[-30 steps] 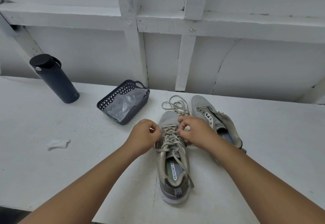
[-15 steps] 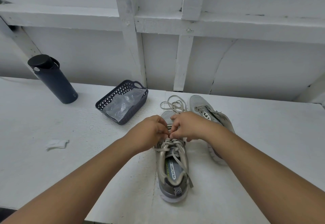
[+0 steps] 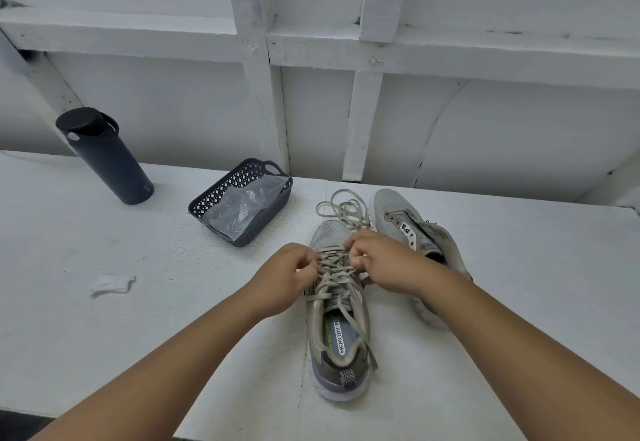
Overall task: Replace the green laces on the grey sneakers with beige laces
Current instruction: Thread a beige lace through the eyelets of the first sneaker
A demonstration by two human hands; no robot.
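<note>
Both hands on laced sneaker, mid-table, heel toward camera. Left hand and right hand pinching lace crossings between them, near toe end; equally near.

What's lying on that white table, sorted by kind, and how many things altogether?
Grey sneakers: 2, one laced under both hands, one unlaced beside it
Loose lace: 1
Dark bottle: 1
Dark basket: 1, holding a clear plastic bag
Plastic bag: 1
Crumpled white scrap: 1
Total: 7
</note>
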